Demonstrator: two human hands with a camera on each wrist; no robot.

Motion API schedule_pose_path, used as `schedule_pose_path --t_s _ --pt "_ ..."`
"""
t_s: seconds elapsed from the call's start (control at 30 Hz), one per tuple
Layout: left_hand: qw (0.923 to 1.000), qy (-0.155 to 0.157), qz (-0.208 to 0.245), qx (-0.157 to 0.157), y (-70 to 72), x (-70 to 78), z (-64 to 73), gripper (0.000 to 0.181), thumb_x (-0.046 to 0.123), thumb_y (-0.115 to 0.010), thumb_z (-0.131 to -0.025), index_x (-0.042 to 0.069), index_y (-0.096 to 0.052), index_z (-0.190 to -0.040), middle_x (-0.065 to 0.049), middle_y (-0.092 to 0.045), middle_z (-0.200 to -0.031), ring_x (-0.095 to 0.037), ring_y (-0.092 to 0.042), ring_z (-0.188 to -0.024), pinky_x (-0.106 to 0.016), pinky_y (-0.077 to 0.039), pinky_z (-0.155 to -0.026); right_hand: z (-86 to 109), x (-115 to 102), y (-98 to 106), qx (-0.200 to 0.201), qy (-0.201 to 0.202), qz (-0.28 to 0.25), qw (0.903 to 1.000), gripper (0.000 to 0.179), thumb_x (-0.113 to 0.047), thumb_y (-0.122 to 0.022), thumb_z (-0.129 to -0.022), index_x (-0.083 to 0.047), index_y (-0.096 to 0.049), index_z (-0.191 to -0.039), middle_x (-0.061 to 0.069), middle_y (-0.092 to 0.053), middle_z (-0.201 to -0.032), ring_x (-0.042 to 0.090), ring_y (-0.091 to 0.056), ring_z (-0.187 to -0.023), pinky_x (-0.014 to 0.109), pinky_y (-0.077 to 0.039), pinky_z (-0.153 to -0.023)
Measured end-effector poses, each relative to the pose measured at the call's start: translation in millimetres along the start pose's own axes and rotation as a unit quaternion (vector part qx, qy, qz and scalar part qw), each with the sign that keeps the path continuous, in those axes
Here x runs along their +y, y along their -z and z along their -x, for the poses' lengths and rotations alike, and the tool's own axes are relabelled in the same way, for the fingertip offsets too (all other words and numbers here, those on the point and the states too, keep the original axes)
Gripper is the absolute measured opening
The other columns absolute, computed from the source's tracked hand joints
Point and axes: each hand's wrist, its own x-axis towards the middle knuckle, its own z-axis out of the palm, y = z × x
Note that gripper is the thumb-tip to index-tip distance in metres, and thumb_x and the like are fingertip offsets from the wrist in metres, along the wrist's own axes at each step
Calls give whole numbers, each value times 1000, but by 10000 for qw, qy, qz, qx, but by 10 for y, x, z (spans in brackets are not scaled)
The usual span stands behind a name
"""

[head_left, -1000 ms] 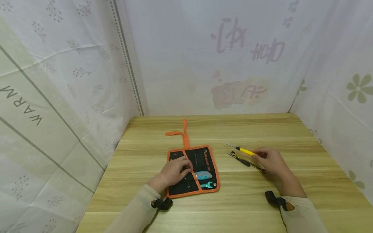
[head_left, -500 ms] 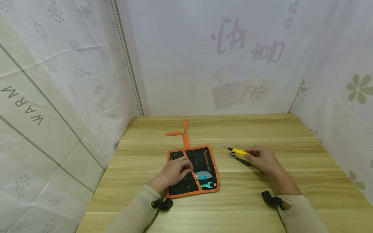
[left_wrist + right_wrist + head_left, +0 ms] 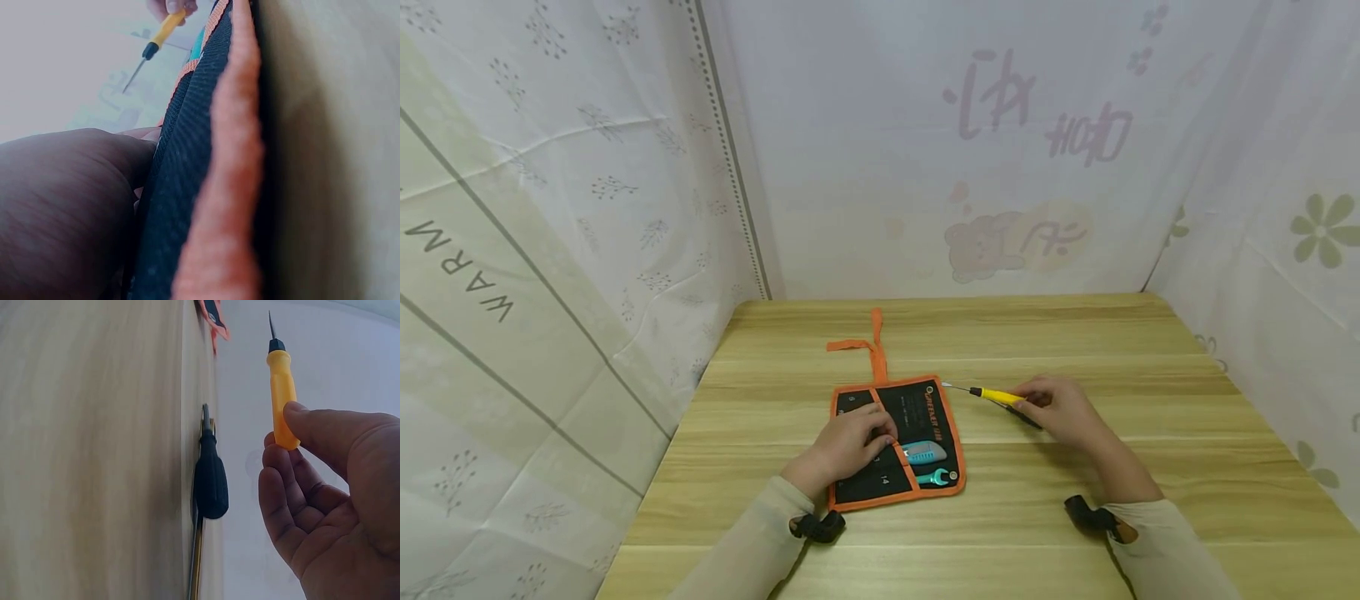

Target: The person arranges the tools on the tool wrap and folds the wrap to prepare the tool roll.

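From my end, the black, orange-edged tool pouch (image 3: 913, 412) lies spread on the wooden table (image 3: 1000, 521), its orange tie (image 3: 878, 362) trailing away at the far side. A teal utility knife (image 3: 927, 452) and, beside it, a teal open-end wrench (image 3: 934, 477) poke from its pockets. The left hand (image 3: 850, 443) pinches the pocket's edge, covering some slots from me. The right hand (image 3: 1063, 411) grips a yellow-handled screwdriver (image 3: 1002, 397) by thumb and fingertips, raised off the table, its tip near the pouch's upper right corner. Below it lie a black-handled screwdriver (image 3: 212, 481) and a brassy tool (image 3: 196, 559), partly hidden.
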Motion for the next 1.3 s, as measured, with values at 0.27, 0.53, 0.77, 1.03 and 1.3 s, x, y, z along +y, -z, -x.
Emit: schedule_pose_path --t_s 0.27,0.53,0.77,1.03,1.3 --pt "10000 -24 26 59 -5 -4 6 11 35 -64 -107 27 -71 -104 15 -58 -100 -2 -55 -81 -29 -52 -73 -30 -70 -47 -181 27 108 9998 19 -14 -80 -95 -15 -82 -113 -3 -73 -105 14 -68 -88 30 -58 -75" --pt "10000 -24 49 56 -10 -2 4 9 33 -65 -106 27 -71 -104 14 -59 -101 -2 -56 -82 -30 -52 -75 -78 -126 -113 -351 57 -64 9993 17 -13 -81 -94 -15 -82 -111 -3 -72 -102 14 -68 -87 30 -59 -75" --pt "10000 -22 32 82 -12 -3 3 5 31 -67 -105 28 -70 -103 14 -59 -101 -3 -56 -82 -30 -53 -76 -105 -168 -163 -469 144 -43 9988 16 -11 -81 -94 -15 -82 -109 -3 -73 -103 12 -67 -87 32 -58 -77" --pt "9999 -34 46 116 -20 -6 4 5 30 -67 -105 27 -70 -103 14 -59 -101 -2 -56 -82 -30 -53 -76 -122 -241 -201 -632 330 39 9974 17 -10 -81 -93 -16 -82 -109 -8 -69 -97 11 -65 -85 30 -57 -75" --pt "9997 5 152 196 -15 10 4 5 30 -69 -104 26 -70 -101 14 -57 -100 -2 -55 -81 -29 -52 -73 -128 -334 -282 -791 244 -18 9966 19 -9 -81 -93 -22 -83 -106 -10 -69 -98 13 -62 -83 29 -56 -72"
